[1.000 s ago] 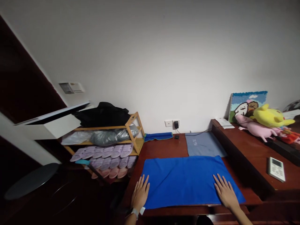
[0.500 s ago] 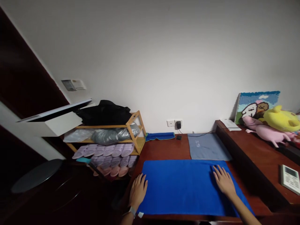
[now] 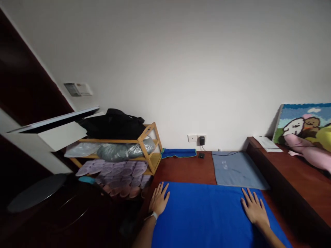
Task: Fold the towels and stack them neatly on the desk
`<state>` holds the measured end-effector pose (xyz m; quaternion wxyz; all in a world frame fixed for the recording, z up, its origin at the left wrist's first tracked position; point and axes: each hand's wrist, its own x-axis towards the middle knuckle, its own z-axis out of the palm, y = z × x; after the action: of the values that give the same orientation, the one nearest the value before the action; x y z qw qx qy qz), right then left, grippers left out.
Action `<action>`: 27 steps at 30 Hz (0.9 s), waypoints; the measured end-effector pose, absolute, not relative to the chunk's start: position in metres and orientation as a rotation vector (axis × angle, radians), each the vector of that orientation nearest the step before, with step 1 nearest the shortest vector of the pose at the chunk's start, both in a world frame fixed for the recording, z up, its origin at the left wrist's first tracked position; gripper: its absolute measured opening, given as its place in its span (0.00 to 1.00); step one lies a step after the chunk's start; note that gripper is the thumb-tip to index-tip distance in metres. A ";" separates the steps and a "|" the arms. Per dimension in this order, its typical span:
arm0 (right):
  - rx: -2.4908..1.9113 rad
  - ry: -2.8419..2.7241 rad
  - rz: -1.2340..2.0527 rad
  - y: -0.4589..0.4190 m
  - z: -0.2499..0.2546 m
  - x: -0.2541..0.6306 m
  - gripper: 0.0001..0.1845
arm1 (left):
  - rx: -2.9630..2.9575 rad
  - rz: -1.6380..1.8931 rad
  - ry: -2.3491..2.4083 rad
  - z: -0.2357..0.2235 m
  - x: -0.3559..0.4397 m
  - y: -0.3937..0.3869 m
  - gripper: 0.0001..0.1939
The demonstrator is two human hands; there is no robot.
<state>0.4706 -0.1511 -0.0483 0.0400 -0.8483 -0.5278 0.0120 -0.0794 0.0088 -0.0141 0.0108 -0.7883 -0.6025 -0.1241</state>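
A bright blue towel (image 3: 204, 213) lies spread flat on the reddish-brown table (image 3: 184, 170), its near edge cut off by the bottom of the view. My left hand (image 3: 159, 199) rests at its far left corner, fingers stretched out along the edge. On the far right part of the towel lies my right hand (image 3: 254, 208), palm down with fingers spread. Neither hand grips anything. Just beyond the towel is a flat grey-blue cloth (image 3: 236, 168) with small pale lettering. A folded dark blue cloth (image 3: 179, 153) with green edging sits by the wall.
A wooden rack (image 3: 150, 148) with slippers (image 3: 113, 168) and a black bag (image 3: 113, 125) stands left. A raised ledge on the right carries a pink plush toy (image 3: 307, 148) and a picture (image 3: 302, 120). A black plug (image 3: 201, 140) with a cable is in the wall.
Both hands have slid away from me over the towel towards its far edge. The view has shifted, so the calculator on the right is out of sight.
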 end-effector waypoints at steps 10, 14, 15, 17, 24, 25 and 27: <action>-2.629 -1.528 0.095 -0.163 -0.052 0.497 0.46 | -2.503 -0.423 -1.829 -0.014 -0.105 -0.001 0.29; -2.541 -1.570 0.086 -0.170 -0.064 0.516 0.44 | -2.510 -0.468 -1.844 -0.014 -0.104 -0.005 0.29; -2.524 -1.594 0.078 -0.170 -0.063 0.520 0.43 | -2.512 -0.475 -1.846 -0.013 -0.104 -0.006 0.29; -2.558 -1.565 0.050 -0.164 -0.056 0.518 0.40 | -2.513 -0.492 -1.840 -0.013 -0.102 -0.007 0.29; -2.163 -1.960 0.040 -0.094 0.011 0.326 0.39 | -2.516 -0.550 -1.826 -0.014 -0.100 -0.010 0.29; -2.035 -2.054 0.124 -0.083 0.018 0.284 0.39 | -2.519 -0.549 -1.831 -0.014 -0.100 -0.010 0.29; -1.835 -2.193 0.294 -0.067 0.028 0.213 0.38 | -2.523 -0.548 -1.838 -0.015 -0.101 -0.010 0.29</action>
<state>0.2132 -0.0670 0.0279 0.1332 -0.6328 -0.7560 0.1013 -0.1012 -0.0095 -0.0151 -0.0140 -0.7960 -0.5799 -0.1728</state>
